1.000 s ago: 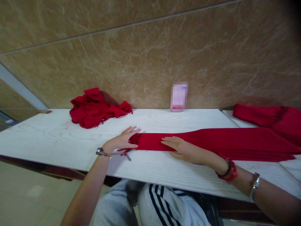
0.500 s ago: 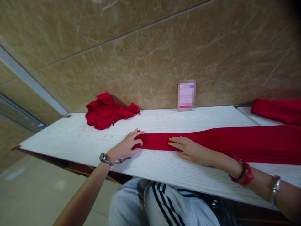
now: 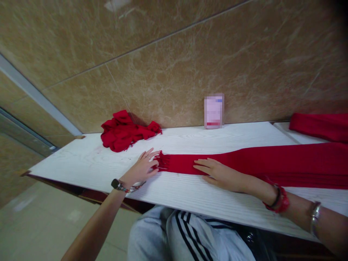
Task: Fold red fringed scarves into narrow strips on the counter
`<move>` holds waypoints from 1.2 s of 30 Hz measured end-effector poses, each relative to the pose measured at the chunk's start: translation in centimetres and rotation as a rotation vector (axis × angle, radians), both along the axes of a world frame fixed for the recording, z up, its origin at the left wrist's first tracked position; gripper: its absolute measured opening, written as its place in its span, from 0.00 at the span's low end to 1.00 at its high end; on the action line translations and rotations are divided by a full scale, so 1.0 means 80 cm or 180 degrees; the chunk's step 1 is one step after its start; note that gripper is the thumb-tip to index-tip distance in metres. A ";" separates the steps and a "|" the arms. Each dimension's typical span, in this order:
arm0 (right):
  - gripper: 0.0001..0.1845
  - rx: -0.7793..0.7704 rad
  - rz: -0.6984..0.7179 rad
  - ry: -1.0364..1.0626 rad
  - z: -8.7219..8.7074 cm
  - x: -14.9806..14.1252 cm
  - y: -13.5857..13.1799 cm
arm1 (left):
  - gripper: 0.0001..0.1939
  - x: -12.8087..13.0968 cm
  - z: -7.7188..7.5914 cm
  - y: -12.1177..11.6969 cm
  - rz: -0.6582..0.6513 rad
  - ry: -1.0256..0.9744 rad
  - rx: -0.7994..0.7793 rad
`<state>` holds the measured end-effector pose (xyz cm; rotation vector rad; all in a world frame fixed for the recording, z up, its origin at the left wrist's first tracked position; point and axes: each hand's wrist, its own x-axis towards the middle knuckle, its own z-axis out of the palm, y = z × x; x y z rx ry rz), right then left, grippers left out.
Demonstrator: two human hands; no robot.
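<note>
A long red scarf lies stretched along the white tabletop, folded into a narrow strip at its left end, where a fringe shows. My left hand rests at that fringe with its fingers spread, the fingertips touching the threads. Farther right, my right hand lies flat on the narrow part of the scarf, palm down and fingers stretched out. Neither hand grips the cloth.
A crumpled red scarf lies by the wall at the back left. Against the tiled wall leans a blurred pinkish card or box. Another folded red cloth lies at the back right. The white table ends at the left.
My left hand has slid slightly left off the scarf's end, so more of the fringe shows. The right hand stays in place on the scarf.
</note>
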<state>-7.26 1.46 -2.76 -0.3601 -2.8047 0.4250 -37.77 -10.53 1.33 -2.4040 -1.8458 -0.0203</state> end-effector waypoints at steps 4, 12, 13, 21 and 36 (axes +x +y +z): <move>0.23 -0.0002 0.0036 0.0062 0.002 0.000 -0.001 | 0.15 -0.040 0.008 -0.003 0.0440 0.0127 0.0428; 0.23 0.0111 0.0008 -0.0057 0.002 -0.001 -0.001 | 0.14 0.025 -0.002 0.034 -0.0411 -0.0410 0.0071; 0.23 0.0122 0.0016 -0.0082 0.003 -0.001 -0.001 | 0.13 0.023 -0.005 0.038 -0.0414 -0.0325 -0.0023; 0.23 0.0138 0.0060 -0.0202 0.010 0.000 -0.003 | 0.15 -0.050 0.003 0.032 0.0529 -0.0046 0.0529; 0.23 0.0100 0.0056 -0.0147 0.006 -0.001 0.000 | 0.12 -0.040 -0.021 0.049 0.0932 0.0516 0.0899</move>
